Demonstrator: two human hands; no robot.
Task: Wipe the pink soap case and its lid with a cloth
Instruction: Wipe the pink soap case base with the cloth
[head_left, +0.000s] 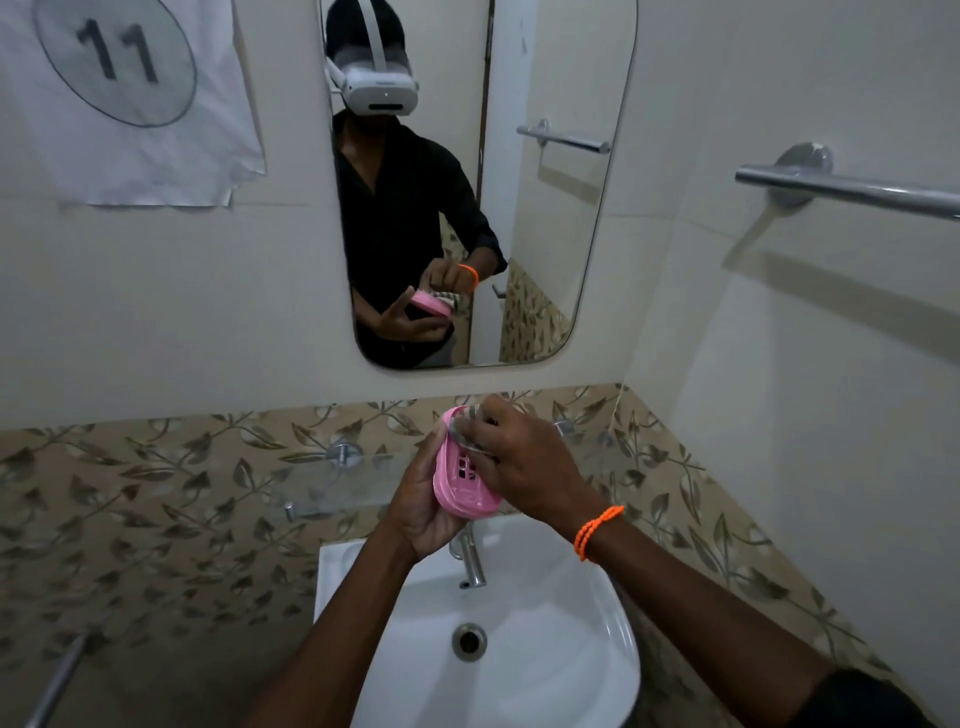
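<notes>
Over the sink, my left hand (423, 501) grips a pink soap case (462, 483) from the left and below, its slotted inside facing me. My right hand (524, 462), with an orange bead bracelet at the wrist, holds a small grey checked cloth (467, 434) bunched in its fingers and presses it into the far end of the case. Most of the cloth is hidden under my fingers. I cannot tell whether this pink piece is the case or its lid; no second pink piece is in view.
A white basin (545, 670) with a chrome tap (470, 564) lies right below my hands. A glass shelf (332, 488) is on the wall to the left. The mirror (550, 234) hangs above; a towel bar (852, 189) juts out at right.
</notes>
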